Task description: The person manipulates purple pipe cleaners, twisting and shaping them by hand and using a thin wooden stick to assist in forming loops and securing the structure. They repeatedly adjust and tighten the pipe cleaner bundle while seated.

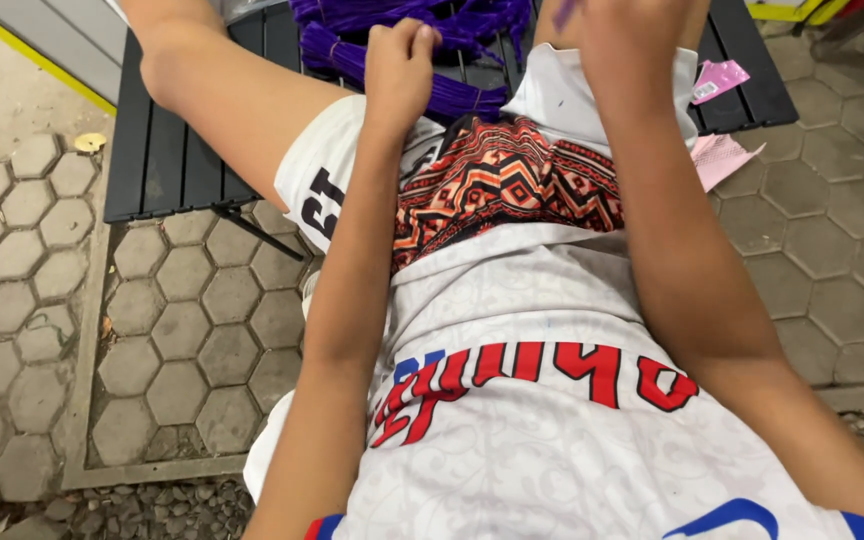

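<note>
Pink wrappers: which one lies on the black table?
The smaller, brighter pink wrapper lies on the black table; the paler one sits on the paving stones.

— What covers the ground?
— Grey hexagonal paving stones (167,330), with gravel (152,505) along the near edge.
— And the furniture?
— A low black slatted table (167,160) stands on it, in even daylight; a yellow line (47,62) runs beyond.

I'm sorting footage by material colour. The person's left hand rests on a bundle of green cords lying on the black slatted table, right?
Not quite: the cords are purple, not green. The head view shows the left hand on them, over the black slatted table.
</note>
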